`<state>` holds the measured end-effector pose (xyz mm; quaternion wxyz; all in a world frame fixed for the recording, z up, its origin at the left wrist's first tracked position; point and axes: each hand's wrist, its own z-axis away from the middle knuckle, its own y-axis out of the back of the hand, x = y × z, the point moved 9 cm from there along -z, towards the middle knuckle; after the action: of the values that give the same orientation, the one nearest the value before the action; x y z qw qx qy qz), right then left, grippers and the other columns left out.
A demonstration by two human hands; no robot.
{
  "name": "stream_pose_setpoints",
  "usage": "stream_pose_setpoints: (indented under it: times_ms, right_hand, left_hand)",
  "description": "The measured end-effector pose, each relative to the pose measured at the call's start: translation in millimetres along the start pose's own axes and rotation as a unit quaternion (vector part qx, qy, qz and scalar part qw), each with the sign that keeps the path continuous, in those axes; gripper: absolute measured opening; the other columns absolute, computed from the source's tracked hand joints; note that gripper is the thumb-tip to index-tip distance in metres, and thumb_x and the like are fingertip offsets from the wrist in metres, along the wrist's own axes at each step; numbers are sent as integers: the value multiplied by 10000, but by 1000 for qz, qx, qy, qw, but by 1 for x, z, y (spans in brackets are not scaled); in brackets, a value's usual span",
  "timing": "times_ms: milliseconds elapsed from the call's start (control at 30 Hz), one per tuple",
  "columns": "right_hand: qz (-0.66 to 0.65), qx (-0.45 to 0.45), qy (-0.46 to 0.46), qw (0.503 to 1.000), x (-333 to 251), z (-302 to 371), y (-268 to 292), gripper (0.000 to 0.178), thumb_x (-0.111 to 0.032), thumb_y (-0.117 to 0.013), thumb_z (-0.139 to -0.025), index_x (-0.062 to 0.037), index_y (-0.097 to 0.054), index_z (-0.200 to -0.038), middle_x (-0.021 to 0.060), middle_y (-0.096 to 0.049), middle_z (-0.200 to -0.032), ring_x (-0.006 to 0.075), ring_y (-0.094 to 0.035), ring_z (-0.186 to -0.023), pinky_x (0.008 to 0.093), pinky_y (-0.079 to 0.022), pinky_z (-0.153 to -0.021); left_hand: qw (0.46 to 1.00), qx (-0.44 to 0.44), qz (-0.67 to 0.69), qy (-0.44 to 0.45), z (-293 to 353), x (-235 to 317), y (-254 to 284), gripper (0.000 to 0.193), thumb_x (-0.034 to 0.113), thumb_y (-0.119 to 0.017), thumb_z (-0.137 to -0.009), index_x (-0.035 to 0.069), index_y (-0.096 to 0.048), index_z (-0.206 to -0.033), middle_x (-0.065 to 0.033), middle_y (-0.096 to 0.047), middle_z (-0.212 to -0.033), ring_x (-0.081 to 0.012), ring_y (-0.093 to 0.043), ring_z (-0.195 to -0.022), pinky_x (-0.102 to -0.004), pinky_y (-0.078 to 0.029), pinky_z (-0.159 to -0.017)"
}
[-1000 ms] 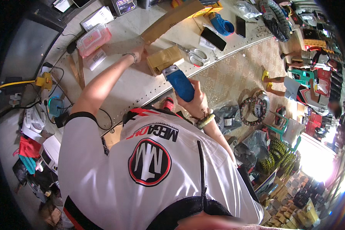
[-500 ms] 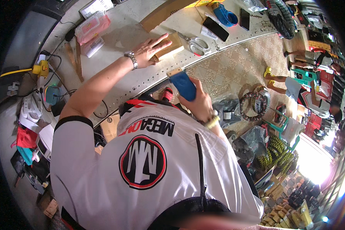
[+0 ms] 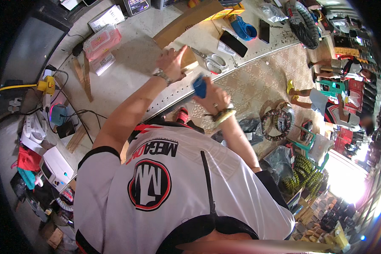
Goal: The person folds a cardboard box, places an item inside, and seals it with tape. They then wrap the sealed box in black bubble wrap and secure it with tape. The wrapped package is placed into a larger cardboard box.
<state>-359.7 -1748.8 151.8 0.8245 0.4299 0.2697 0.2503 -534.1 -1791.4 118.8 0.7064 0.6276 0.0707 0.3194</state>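
A small brown cardboard box (image 3: pixel 189 62) lies near the front edge of the white worktable (image 3: pixel 131 76). My left hand (image 3: pixel 171 64) grips its left end, fingers on the far side and thumb on the near side. In my right hand (image 3: pixel 213 94), just off the table edge and close to the box, is a blue handheld piece (image 3: pixel 200 86). Motion and my fingers partly hide the blue piece, and I cannot make out its kind. Right of the box lie scissors (image 3: pixel 216 62) with grey handles.
Two dark phones (image 3: pixel 233 43) (image 3: pixel 263 31) and a blue ring-shaped item (image 3: pixel 243 28) lie farther right. A pink wipes pack (image 3: pixel 101 41) and a long cardboard piece (image 3: pixel 186 22) are on the table. Tyres (image 3: pixel 278 120) stand on the floor; other people (image 3: pixel 321 101) sit at right.
My left hand has gone from lying stretched over the box to gripping its left end. The right hand has moved the blue piece up and slightly left, tilting it. My torso has shifted.
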Motion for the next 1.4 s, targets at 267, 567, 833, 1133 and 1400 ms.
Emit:
stream_pose_setpoints:
  times_ms: [267,567,833,1133,1400]
  right_hand:
    - [143,240,94,955,25,-129,19,886,-355,-792,-748,-177,-304,-1466,127,-586,-1146,311,-594,-996,457,-447,-880]
    - [-296,18,327,897,-72,-126,-70,1382,-460,-903,-585,-8,10,-1518,262,-141,-1560,367,-184,-1450,418,-208,-1181]
    - [-225,-6,398,889,-107,-94,-59,947,-288,-812,-747,-88,-266,-1494,179,-584,-1287,315,-568,-1189,388,-463,-983]
    - [23,336,426,839,-149,-50,33,546,-197,-664,-830,-218,-531,-1359,25,-610,-1295,227,-579,-1163,420,-474,-920]
    - [22,350,438,828,-156,-43,-12,452,-171,-675,-802,-237,-633,-1248,-41,-588,-1334,209,-543,-1209,422,-376,-1000]
  left_hand:
    - [920,266,274,-92,85,-98,13,1109,321,-891,-626,-7,-229,-1454,-213,-466,-1307,-355,-526,-1154,-465,-413,-1008]
    - [912,274,286,-110,143,-136,-51,933,187,-889,-657,15,-302,-1361,-180,-452,-1316,-336,-477,-1215,-434,-396,-1024]
    - [842,314,435,-61,136,-149,-49,926,161,-899,-646,12,-299,-1335,-170,-448,-1331,-283,-494,-1218,-395,-422,-1024]
    - [930,308,199,-1,90,-116,-80,1223,348,-914,-597,-65,-134,-1444,-285,-264,-1475,-381,-211,-1404,-506,-204,-1154]
    - [897,389,209,-27,139,-115,15,1159,461,-839,-655,-7,-196,-1498,-245,-233,-1536,-426,-219,-1417,-506,-208,-1155]
